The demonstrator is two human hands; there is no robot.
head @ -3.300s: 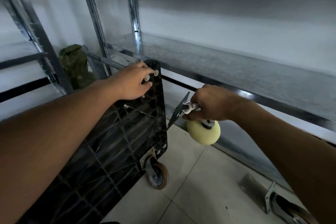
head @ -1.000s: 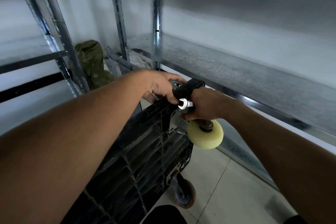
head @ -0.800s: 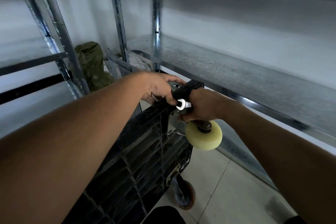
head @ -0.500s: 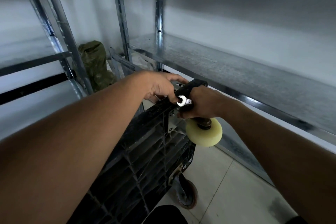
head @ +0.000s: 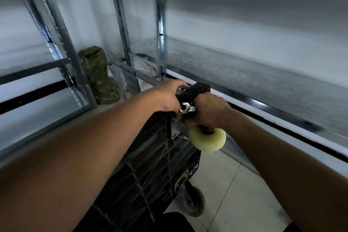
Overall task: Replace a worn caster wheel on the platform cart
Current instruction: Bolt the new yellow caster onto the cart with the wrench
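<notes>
The black platform cart [head: 150, 165] stands on its edge, ribbed underside facing me. My left hand [head: 167, 96] grips its top corner from the far side. My right hand [head: 209, 111] holds the new caster against that corner, together with a silver open-end wrench [head: 187, 108] whose jaw sticks out by my left hand. The caster's cream-yellow wheel [head: 208, 140] hangs below my right fist; its bracket is mostly hidden. A worn dark caster with a brownish wheel [head: 194, 203] sits on the cart's lower corner near the floor.
Galvanised metal shelving [head: 244, 77] runs close along the right and back. Another rack [head: 56, 47] stands at the left. A green sack [head: 98, 73] sits in the corner beyond the cart's folded handle bar [head: 131, 73]. Pale floor tiles [head: 235, 203] lie below.
Since 3.3 s ago my right hand has brought the cream-wheeled caster and wrench from beside the cart up against its top corner. Over the last second the hands have hardly moved.
</notes>
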